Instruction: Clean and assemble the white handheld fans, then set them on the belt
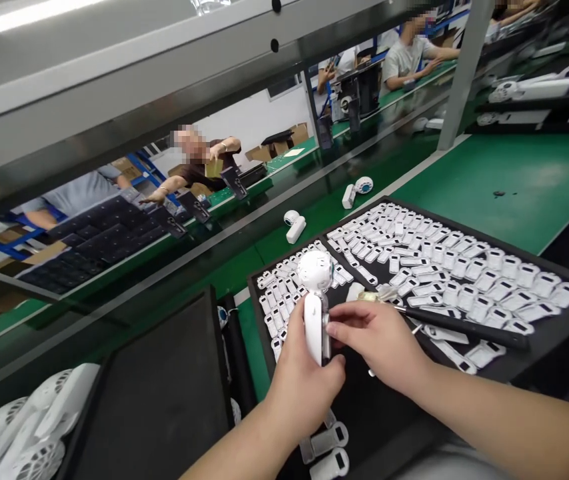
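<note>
As the head view shows, the left hand (309,380) has its grip wrapped round the white fan (313,327) over the tray (544,348), presumably steadying it for the right hand (387,343), whose fingertips meet its side; whether they pinch anything, I cannot tell. Covers (502,292) lie in rows, likely for easy picking, beneath a tool (464,325).

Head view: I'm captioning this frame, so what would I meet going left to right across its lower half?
Stacked white devices → left-side black tray → left hand gripping a single white device → right hand at its side → black tool handle.
</note>
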Tool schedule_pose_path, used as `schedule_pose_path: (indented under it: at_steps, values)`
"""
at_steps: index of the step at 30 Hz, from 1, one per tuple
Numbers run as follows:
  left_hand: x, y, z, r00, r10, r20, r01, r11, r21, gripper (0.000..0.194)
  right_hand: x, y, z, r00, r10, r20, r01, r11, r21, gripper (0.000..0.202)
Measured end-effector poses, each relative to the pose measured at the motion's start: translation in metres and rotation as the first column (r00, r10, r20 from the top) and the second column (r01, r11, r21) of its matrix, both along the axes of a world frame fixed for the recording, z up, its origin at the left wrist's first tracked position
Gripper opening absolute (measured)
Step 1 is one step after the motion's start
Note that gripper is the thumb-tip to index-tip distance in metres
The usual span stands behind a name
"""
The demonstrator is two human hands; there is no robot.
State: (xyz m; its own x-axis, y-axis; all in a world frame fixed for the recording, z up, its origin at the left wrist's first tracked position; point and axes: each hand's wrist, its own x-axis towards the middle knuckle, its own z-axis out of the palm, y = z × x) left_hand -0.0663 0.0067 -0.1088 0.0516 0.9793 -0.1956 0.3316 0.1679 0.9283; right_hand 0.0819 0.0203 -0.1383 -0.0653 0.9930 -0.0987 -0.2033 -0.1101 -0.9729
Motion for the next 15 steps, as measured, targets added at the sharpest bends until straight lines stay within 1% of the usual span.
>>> schedule_pose_path:
  at_steps: [1, 2, 3, 4, 5, 6, 7, 8, 9, 10, 11, 13, 15]
  values:
    - [-0.001, 0.002, -0.001, 0.999, 0.012, 0.037, -0.012, 1.000, -0.007, 0.090, 0.003, 0.001, -0.002, 0.997, 0.024, 0.077, -0.029, 0.997, 0.072, 0.032]
    - [-0.002, 0.004, -0.003, 0.996, 0.026, 0.086, -0.024, 1.000, -0.019, 0.090, 0.009, 0.003, -0.004, 0.979, 0.026, 0.204, -0.060, 0.985, 0.163, 0.032]
    - [-0.002, 0.007, -0.003, 0.988, 0.040, 0.148, -0.034, 0.999, -0.039, 0.088, 0.017, 0.006, -0.005, 0.929, -0.011, 0.371, -0.092, 0.961, 0.261, 0.033]
    - [-0.002, 0.009, -0.003, 0.975, 0.054, 0.218, -0.041, 0.997, -0.066, 0.085, 0.028, 0.008, -0.008, 0.831, -0.087, 0.550, -0.130, 0.931, 0.342, 0.035]
    - [-0.002, 0.012, -0.003, 0.954, 0.071, 0.291, -0.044, 0.994, -0.096, 0.081, 0.040, 0.011, -0.011, 0.683, -0.173, 0.709, -0.173, 0.905, 0.388, 0.036]
    - [-0.003, 0.014, -0.002, 0.929, 0.089, 0.360, -0.047, 0.991, -0.125, 0.078, 0.052, 0.014, -0.014, 0.510, -0.237, 0.827, -0.215, 0.896, 0.390, 0.035]
    - [-0.003, 0.016, 0.000, 0.901, 0.107, 0.421, -0.047, 0.988, -0.149, 0.074, 0.065, 0.016, -0.018, 0.344, -0.266, 0.901, -0.244, 0.901, 0.359, 0.031]
    - [-0.003, 0.018, 0.002, 0.873, 0.124, 0.473, -0.051, 0.985, -0.164, 0.071, 0.076, 0.017, -0.023, 0.207, -0.256, 0.944, -0.263, 0.915, 0.306, 0.026]
    - [-0.003, 0.019, 0.003, 0.846, 0.139, 0.514, -0.055, 0.983, -0.175, 0.069, 0.086, 0.017, -0.027, 0.106, -0.223, 0.969, -0.274, 0.930, 0.244, 0.021]
    - [-0.003, 0.021, 0.005, 0.822, 0.150, 0.549, -0.058, 0.982, -0.181, 0.067, 0.093, 0.017, -0.031, 0.039, -0.190, 0.981, -0.279, 0.941, 0.194, 0.017]
    - [-0.004, 0.021, 0.006, 0.801, 0.156, 0.578, -0.058, 0.981, -0.185, 0.066, 0.098, 0.016, -0.036, 0.001, -0.167, 0.986, -0.279, 0.947, 0.161, 0.016]
    - [-0.004, 0.022, 0.006, 0.766, 0.157, 0.623, -0.059, 0.983, -0.176, 0.062, 0.104, 0.014, -0.042, -0.026, -0.148, 0.989, -0.279, 0.951, 0.135, 0.014]
    - [-0.005, 0.021, 0.005, 0.742, 0.155, 0.652, -0.065, 0.985, -0.160, 0.057, 0.105, 0.013, -0.045, -0.027, -0.152, 0.988, -0.293, 0.946, 0.138, 0.014]
